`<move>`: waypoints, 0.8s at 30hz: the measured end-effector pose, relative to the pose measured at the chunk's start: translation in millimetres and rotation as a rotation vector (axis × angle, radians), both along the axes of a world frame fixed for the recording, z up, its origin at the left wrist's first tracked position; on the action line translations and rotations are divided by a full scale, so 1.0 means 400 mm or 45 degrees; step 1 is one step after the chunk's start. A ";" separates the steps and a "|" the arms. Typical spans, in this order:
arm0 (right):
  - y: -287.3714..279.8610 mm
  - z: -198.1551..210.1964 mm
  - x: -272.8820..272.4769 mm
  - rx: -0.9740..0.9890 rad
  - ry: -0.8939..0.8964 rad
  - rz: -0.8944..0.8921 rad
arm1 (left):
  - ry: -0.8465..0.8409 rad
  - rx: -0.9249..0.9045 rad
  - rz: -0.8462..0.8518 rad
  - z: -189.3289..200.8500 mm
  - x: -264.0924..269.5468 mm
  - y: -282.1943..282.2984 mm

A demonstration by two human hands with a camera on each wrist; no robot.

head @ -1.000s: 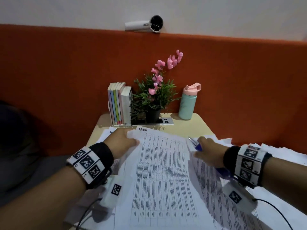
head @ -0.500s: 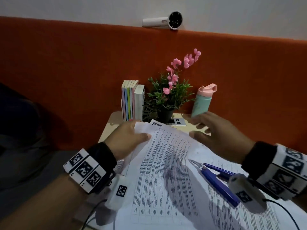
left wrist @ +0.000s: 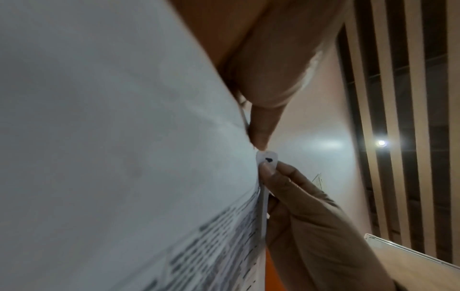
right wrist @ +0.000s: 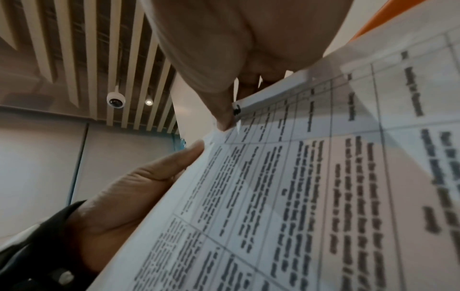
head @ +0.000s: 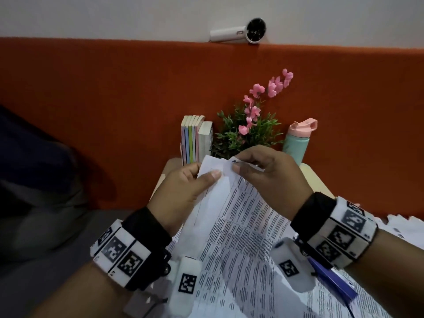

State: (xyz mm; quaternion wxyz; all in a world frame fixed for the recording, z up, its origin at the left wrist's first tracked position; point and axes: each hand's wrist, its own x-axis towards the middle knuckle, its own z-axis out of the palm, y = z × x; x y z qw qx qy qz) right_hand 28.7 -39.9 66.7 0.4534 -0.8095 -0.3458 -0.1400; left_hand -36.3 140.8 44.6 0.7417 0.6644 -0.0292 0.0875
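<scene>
A stack of printed sheets (head: 241, 226) with tables of text lies on the desk, its far corner lifted. My left hand (head: 206, 173) pinches that corner from the left, thumb on top. My right hand (head: 238, 165) pinches the same corner from the right and peels the top sheet's tip. In the left wrist view the sheets (left wrist: 112, 137) fill the left side, and the right hand (left wrist: 298, 206) pinches a small paper tip. In the right wrist view the printed page (right wrist: 298, 187) fills the right, with the left hand (right wrist: 137, 187) behind its edge.
A blue hand tool (head: 330, 281) lies on the papers under my right wrist. At the back of the desk (head: 314, 180) stand books (head: 195, 138), a pink-flowered plant (head: 250, 129) and a teal bottle (head: 298, 141). More loose papers (head: 401, 226) lie at the right. An orange partition rises behind.
My right hand let go of the blue tool, which now lies on the papers, and rose to the sheets' far corner. The left hand lifted that corner.
</scene>
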 end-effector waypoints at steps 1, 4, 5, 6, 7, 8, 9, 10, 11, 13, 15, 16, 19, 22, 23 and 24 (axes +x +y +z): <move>-0.005 0.001 0.000 0.016 0.017 0.015 | -0.005 -0.028 0.004 -0.003 -0.001 -0.003; -0.018 0.001 -0.006 0.069 -0.058 0.040 | -0.032 -0.032 0.004 -0.005 -0.006 -0.020; -0.023 0.001 -0.009 0.106 -0.083 0.052 | -0.049 -0.020 0.006 -0.005 -0.007 -0.026; -0.027 0.000 -0.012 0.142 -0.101 0.064 | -0.069 -0.003 0.015 -0.006 -0.008 -0.029; -0.030 0.000 -0.014 0.162 -0.131 0.062 | -0.094 0.019 0.033 -0.006 -0.007 -0.032; -0.033 -0.001 -0.015 0.158 -0.174 0.047 | -0.121 0.041 0.056 -0.004 -0.008 -0.036; -0.033 -0.004 -0.016 0.142 -0.215 0.033 | -0.147 0.063 0.081 -0.004 -0.008 -0.038; -0.032 -0.006 -0.017 0.131 -0.239 0.030 | -0.174 0.086 0.103 -0.005 -0.008 -0.040; -0.030 -0.009 -0.018 0.129 -0.240 0.031 | -0.200 0.103 0.120 -0.005 -0.010 -0.043; -0.023 -0.013 -0.022 0.135 -0.206 0.028 | -0.248 0.107 0.133 -0.006 -0.014 -0.048; -0.016 -0.012 -0.025 0.151 -0.168 0.033 | -0.286 0.090 0.128 -0.006 -0.019 -0.051; -0.013 -0.010 -0.027 0.174 -0.148 0.046 | -0.302 0.083 0.125 -0.006 -0.021 -0.052; -0.006 -0.003 -0.026 0.241 -0.128 0.083 | -0.312 0.064 0.104 -0.001 -0.027 -0.056; -0.003 -0.002 -0.022 0.213 -0.156 0.083 | -0.251 -0.052 0.060 -0.003 -0.025 -0.062; -0.004 -0.003 -0.021 0.195 -0.165 0.079 | -0.210 -0.116 0.036 -0.006 -0.021 -0.064; -0.005 -0.005 -0.019 0.176 -0.172 0.075 | -0.163 -0.181 0.014 -0.009 -0.018 -0.066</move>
